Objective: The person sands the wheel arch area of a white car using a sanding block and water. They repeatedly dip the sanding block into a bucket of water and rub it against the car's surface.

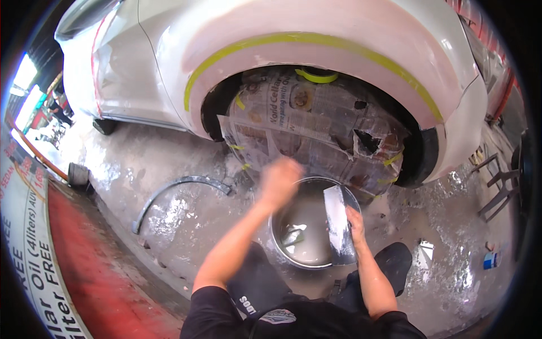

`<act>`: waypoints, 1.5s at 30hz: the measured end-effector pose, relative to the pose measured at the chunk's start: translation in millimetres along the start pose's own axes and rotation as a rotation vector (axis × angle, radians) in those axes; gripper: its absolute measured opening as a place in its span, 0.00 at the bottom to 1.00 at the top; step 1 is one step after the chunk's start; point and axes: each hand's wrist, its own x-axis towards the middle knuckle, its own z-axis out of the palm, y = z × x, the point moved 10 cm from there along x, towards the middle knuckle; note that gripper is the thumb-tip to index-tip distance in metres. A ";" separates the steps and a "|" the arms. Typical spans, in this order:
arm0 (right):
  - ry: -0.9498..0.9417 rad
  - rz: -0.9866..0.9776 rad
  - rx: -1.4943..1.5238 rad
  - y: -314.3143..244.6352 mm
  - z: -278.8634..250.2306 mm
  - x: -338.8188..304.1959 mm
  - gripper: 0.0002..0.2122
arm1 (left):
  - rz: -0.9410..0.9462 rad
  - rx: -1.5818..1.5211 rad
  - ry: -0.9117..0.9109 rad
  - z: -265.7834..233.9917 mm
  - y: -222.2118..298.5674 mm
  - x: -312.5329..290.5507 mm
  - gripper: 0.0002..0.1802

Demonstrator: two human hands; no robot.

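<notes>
My right hand (pixel 355 225) grips the edge of a long flat panel (pixel 340 229), grey with whitish patches, tilted over the right side of a round metal basin (pixel 275 240). Murky greyish water fills the basin, and a small pale-green piece (pixel 293 235) shows in it. Over the basin's far left rim is my left hand (pixel 281 182), smeared by motion, so its fingers cannot be made out. Just beyond, newspaper (pixel 265 133) covers the car wheel, with torn holes at its right. Yellow-green tape (pixel 282 38) follows the wheel arch on the pale, patchy fender (pixel 226 34).
A roll of yellow-green tape (pixel 317 75) sits atop the covered wheel. A curved grey trim strip (pixel 164 192) lies on the wet floor at left, near a red and white signboard (pixel 84 248). At right are a dark stool (pixel 499 183) and a small blue-and-white container (pixel 491 260).
</notes>
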 end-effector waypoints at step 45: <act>0.098 -0.147 -0.067 -11.2 1.2 5.0 0.20 | 0.735 0.256 -0.069 94.0 345.8 197.4 0.56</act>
